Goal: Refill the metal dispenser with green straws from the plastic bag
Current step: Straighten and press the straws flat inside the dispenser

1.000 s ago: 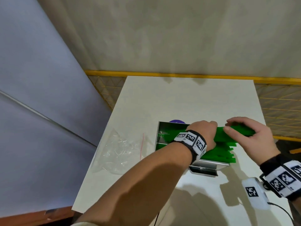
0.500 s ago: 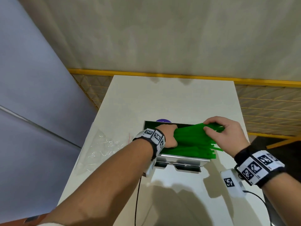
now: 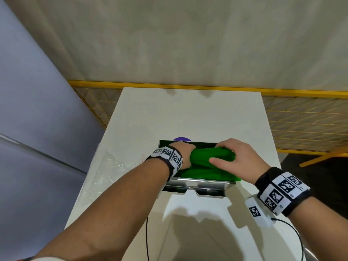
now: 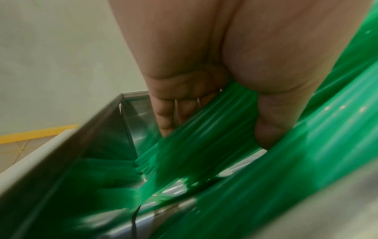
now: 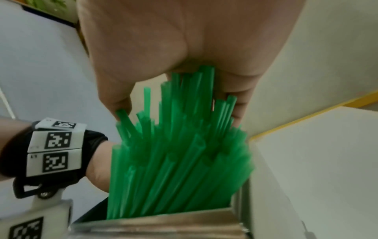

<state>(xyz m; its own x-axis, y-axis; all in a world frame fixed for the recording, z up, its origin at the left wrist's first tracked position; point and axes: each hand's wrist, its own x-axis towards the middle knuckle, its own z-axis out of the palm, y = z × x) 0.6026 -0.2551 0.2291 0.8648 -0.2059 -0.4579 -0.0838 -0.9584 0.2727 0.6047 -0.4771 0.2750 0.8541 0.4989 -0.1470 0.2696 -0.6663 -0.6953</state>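
A bundle of green straws (image 3: pixel 205 162) lies along the open top of the metal dispenser (image 3: pixel 203 187) in the middle of the white table. My left hand (image 3: pixel 185 154) grips the bundle's left end down inside the box; the left wrist view shows the fingers (image 4: pixel 174 113) and thumb curled round the straws (image 4: pixel 214 129). My right hand (image 3: pixel 233 159) holds the right end, with the straw tips (image 5: pixel 184 129) fanning up against its palm and fingers (image 5: pixel 237 103). The empty clear plastic bag (image 3: pixel 111 170) lies on the table to the left.
The white table (image 3: pixel 188 113) ends at a yellow-framed mesh fence (image 3: pixel 301 117) behind and to the right. A purple round thing (image 3: pixel 181 138) peeks out behind the dispenser. A black cable (image 3: pixel 147 240) hangs from my left wrist over the table's front.
Both hands have brought the straw bundle down and leftward into the dispenser. The right ends, which stuck out past the box's right edge, now lie almost within it.
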